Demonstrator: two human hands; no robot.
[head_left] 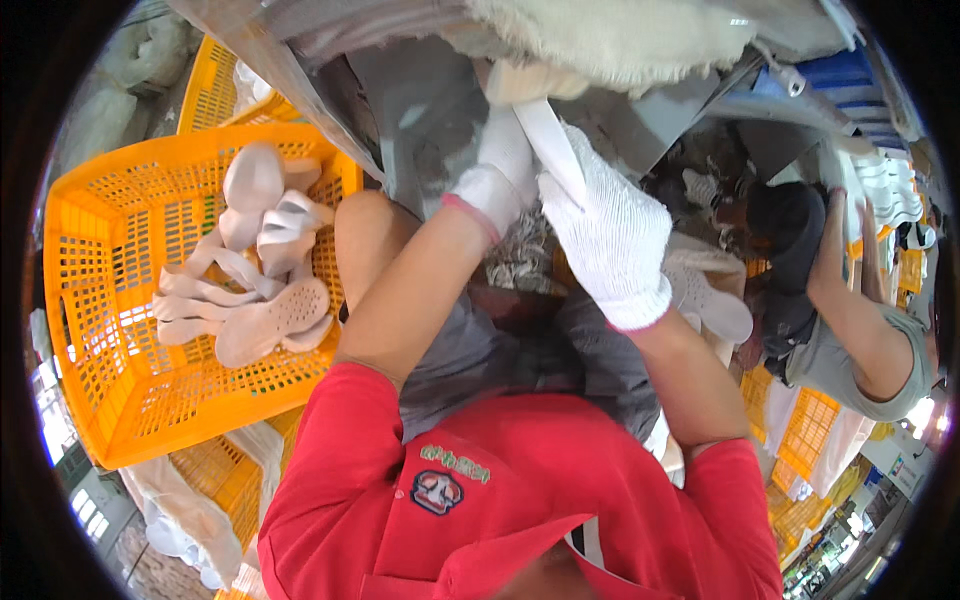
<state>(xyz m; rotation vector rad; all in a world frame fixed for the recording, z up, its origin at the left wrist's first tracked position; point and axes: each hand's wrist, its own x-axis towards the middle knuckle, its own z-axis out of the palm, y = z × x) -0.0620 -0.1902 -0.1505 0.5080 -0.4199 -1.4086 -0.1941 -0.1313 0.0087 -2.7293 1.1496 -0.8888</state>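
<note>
A pale, flat, elongated piece that looks like a shoe insole (552, 152) is held tilted under the front of a grey machine. My right hand (608, 230), in a white knit glove, is closed around its near part, with the thumb along it. My left hand (502, 160), gloved alike, is closed at its far end; those fingers are partly hidden. Just beyond the tip is a cream rounded part (535, 85) of the machine; I cannot tell whether they touch.
An orange basket (100, 395) at my left holds several pale insoles (275, 320), some perforated. More insoles (715, 305) lie beside my right forearm. Dusty, fluffy cloth (620, 40) hangs over the machine. Scraps lie below my hands. A co-worker's arm (865, 290) is close at right.
</note>
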